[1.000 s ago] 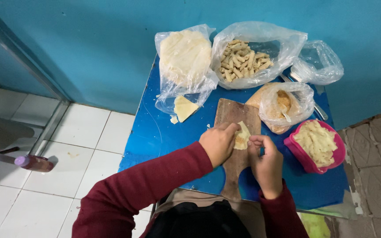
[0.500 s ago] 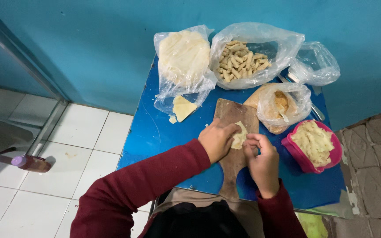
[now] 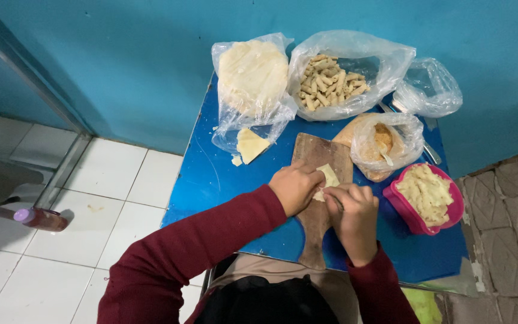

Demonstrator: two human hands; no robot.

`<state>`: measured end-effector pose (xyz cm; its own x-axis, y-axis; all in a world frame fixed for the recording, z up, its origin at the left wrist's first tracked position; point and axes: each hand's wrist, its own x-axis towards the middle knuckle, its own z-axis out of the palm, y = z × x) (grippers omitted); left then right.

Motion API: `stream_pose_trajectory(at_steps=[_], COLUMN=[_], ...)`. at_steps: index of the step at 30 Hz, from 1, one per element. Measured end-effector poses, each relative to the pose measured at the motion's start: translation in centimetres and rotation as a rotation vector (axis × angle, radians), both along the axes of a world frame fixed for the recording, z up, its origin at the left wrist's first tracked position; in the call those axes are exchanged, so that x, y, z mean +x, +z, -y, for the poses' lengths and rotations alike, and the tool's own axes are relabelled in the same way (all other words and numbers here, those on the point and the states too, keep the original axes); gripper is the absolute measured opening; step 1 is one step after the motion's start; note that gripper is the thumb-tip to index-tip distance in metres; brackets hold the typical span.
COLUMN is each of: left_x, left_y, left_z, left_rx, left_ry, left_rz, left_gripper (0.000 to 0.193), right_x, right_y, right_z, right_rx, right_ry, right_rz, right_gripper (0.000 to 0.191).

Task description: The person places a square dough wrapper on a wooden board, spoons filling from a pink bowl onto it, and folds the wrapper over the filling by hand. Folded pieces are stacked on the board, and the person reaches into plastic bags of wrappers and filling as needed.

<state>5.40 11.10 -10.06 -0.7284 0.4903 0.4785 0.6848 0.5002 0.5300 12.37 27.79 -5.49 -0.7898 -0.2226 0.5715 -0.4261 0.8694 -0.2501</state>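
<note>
Both hands meet over a wooden board (image 3: 318, 198) on the blue worktop (image 3: 211, 180): the left hand (image 3: 295, 187) is curled, knuckles up, pressing down on a pale wrapper (image 3: 327, 180) that lies on the board between the two hands, and the right hand (image 3: 353, 211) is closed with its fingertips pinched at the wrapper's near edge. The wrapper looks thin, light and limp, likely to tear or stick if pulled hard, so it is best taken by an edge or corner with fingertips and folded gently, not gripped in the middle. Just right of the right hand stands a pink tub (image 3: 445, 222) heaped with pale strips. Beyond the right hand, touching the board's far right corner, sits a small clear bag (image 3: 391, 141) holding a brownish filling, with a spoon-like handle showing inside. Beyond the left hand and to its left lies a loose wrapper piece (image 3: 250, 145), with a smaller scrap beside it, at the mouth of a clear bag of stacked pale sheets (image 3: 252, 75). Farther back, straight ahead of the hands, an open clear bag of finished rolls (image 3: 331, 81) lies against the blue wall, and to its right is an almost empty clear bag (image 3: 428, 89). No labels or signs show on any bag.
</note>
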Motion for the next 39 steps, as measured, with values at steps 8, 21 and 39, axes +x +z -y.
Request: stream_pose_trajectory(at_steps=[8,21,39], left_x=[-1.7,-2.7,-1.4], left_y=[-0.6,-0.6,0.3], left_z=[1.6,2.5,0.6], left_rx=[-0.017,-0.041,0.052], left_ry=[-0.067,-0.141,-0.052], left_rz=[-0.102,-0.079,-0.22], left_gripper=[0.019,0.003,0.017], right_x=[0.0,-2.7,-4.2], right_y=[1.9,0.0,-0.6], right_z=[-0.8,-3.3,-4.3], right_rx=[0.258,-0.001,-0.206], right_ry=[0.109,0.219,-0.011], right_rz=[0.092,0.181,0.495], right_gripper=[0.021,0.012,0.019])
